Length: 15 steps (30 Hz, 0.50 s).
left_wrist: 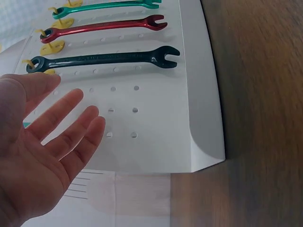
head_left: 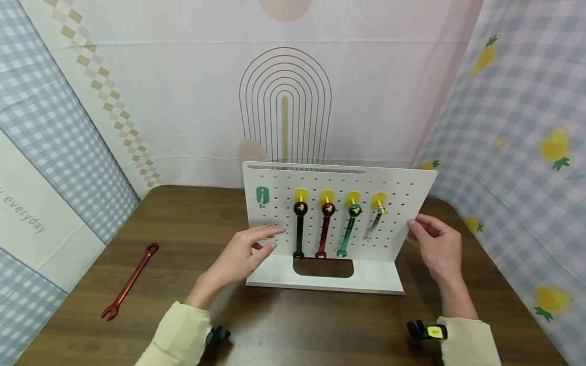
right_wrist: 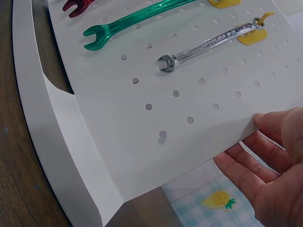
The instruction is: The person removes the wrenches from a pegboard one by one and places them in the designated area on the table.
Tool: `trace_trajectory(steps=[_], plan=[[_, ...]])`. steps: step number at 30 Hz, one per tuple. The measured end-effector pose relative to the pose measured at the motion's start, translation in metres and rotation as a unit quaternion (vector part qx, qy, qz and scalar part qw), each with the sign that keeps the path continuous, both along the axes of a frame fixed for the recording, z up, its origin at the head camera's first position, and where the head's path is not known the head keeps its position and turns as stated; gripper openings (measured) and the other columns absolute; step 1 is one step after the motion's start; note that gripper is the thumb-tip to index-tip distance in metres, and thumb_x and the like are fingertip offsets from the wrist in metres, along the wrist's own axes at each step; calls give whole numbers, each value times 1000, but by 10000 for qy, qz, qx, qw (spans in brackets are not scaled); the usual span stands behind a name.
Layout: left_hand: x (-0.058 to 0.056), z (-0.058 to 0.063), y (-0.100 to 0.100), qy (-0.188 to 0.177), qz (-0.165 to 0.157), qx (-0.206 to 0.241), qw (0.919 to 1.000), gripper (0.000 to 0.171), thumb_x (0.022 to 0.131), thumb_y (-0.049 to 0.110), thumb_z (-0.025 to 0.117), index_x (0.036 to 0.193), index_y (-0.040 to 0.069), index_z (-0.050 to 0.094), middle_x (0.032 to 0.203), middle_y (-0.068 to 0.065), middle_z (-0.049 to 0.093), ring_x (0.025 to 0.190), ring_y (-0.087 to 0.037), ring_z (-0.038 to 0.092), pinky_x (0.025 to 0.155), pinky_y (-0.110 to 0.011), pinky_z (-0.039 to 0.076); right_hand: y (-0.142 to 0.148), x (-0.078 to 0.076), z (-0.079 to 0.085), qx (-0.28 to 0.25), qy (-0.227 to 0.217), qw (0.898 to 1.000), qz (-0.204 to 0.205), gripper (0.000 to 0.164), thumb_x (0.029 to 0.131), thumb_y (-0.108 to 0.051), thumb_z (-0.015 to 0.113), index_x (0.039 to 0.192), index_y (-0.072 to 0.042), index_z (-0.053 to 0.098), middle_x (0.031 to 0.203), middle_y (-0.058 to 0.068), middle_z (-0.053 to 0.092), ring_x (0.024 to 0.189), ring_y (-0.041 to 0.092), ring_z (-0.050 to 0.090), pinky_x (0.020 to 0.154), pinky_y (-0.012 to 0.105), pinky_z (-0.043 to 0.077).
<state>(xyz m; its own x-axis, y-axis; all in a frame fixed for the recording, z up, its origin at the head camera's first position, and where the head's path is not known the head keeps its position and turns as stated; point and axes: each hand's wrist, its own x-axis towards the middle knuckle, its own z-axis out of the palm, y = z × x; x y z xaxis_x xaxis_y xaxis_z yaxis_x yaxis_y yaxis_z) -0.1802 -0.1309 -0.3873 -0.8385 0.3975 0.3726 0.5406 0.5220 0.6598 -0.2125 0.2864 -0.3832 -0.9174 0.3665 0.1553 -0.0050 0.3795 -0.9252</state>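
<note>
A white pegboard (head_left: 339, 175) stands upright on its base. On its yellow hooks hang a black combination wrench (head_left: 299, 229), a red one (head_left: 325, 229), a green one (head_left: 350, 229) and a smaller silver one (right_wrist: 203, 46). My right hand (head_left: 437, 247) pinches the board's right edge, thumb on the front face and fingers behind. In front of the board's lower left part is my left hand (head_left: 240, 254), its fingers spread and holding nothing. The left wrist view shows that hand (left_wrist: 52, 142) beside the black wrench's ring end; whether it touches the board I cannot tell.
Another red wrench (head_left: 132, 282) lies on the wooden table (head_left: 192, 213) at the left. A green hook (head_left: 262, 195) is fixed at the board's upper left. The board's base has a cut-out slot. Patterned cloths (head_left: 183, 101) hang behind and at both sides.
</note>
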Motion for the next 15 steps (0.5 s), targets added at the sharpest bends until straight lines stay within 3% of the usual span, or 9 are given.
trace_trajectory(steps=[15], plan=[[-4,0,16,-94,-146,-29,9998,40,105,14,63,145,18,66,147,-3,66,133,-24,64,89,-33,62,1,0,-1,-40,43,10000,16,42,101,-28,72,134,-3,71,102,-15,68,88,2,71,75,15,60]])
